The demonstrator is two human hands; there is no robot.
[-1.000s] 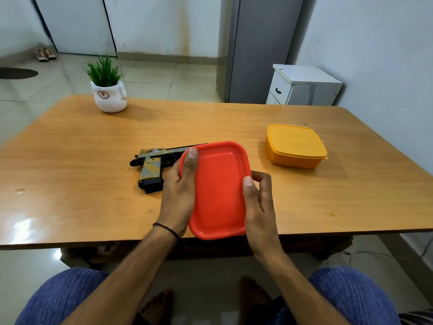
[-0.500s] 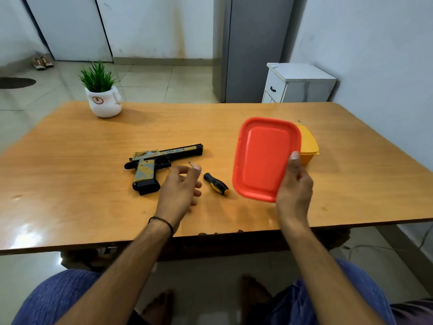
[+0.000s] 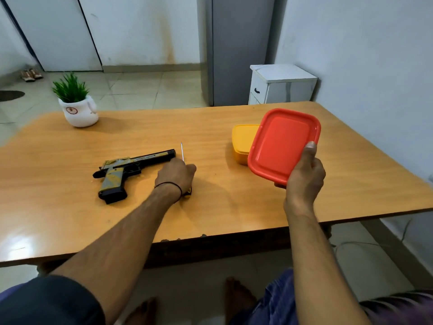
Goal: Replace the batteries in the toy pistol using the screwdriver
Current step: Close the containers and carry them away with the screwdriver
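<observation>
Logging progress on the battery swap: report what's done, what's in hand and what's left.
Done: nothing on the toy pistol, which lies untouched on the table. In hand: the left hand closes on the screwdriver; the right hand holds a red lid aloft. Left: all the unscrewing and the swap itself.

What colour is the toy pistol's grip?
The toy pistol grip is mottled yellow and grey, in the head view.

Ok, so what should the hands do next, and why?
Probably set the red lid down on the table near the yellow box. The right hand holds it in the air, while the left hand seems to grip the screwdriver and the toy pistol lies untouched. A free right hand could steady the pistol.
</observation>
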